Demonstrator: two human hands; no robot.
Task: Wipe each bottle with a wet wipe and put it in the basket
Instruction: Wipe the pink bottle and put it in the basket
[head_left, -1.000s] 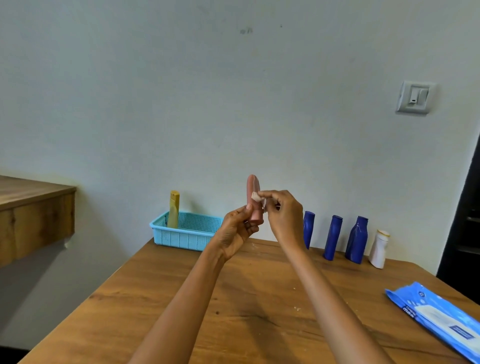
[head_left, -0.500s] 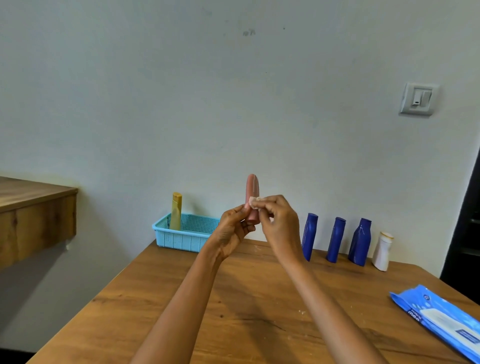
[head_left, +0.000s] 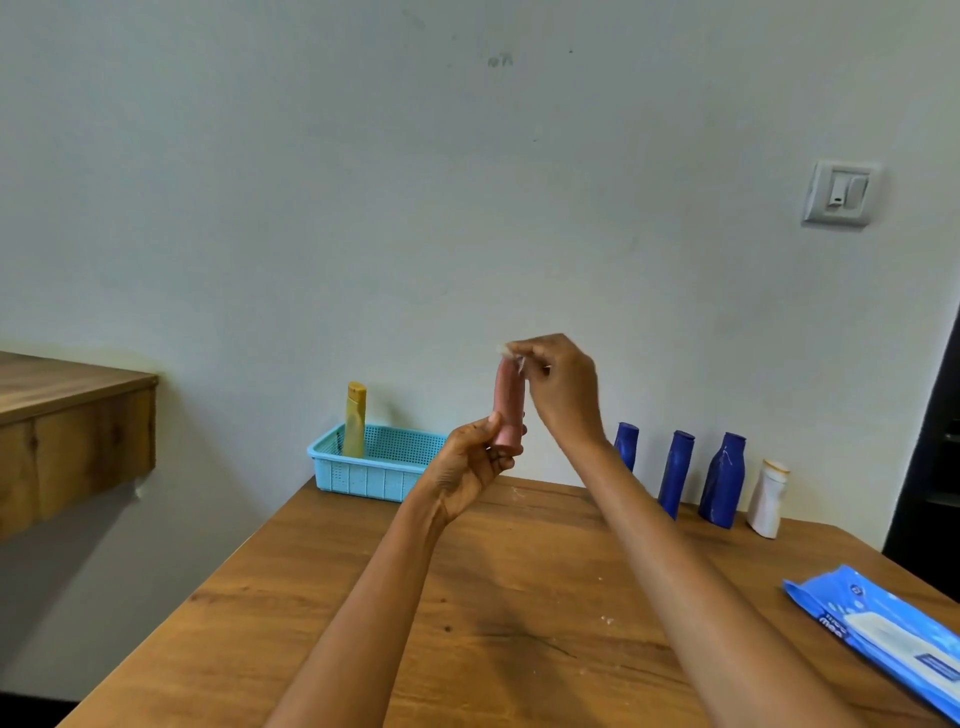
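Head view, item list. Wipes pack (head_left: 883, 642): blue, flat on the wooden table (head_left: 519, 613) at its right edge; white lettering at its near end, partly readable as "mee", other print too small to read. Pink bottle (head_left: 508, 405): upright, raised above the table, no label visible. Left hand (head_left: 475, 465): palm toward the camera, fingers and thumb curled round the bottle's lower end. Right hand (head_left: 558, 387): above and to the right, fingertips pinching a small white wet wipe (head_left: 511, 356) against the bottle's top. Basket (head_left: 374, 467): light blue, at the table's far left corner, with a yellow bottle (head_left: 355, 420) standing in it. Along the wall to the right: three blue bottles (head_left: 675, 473), then a white bottle (head_left: 768, 496), all upright. Wall switch (head_left: 839, 195): upper right.
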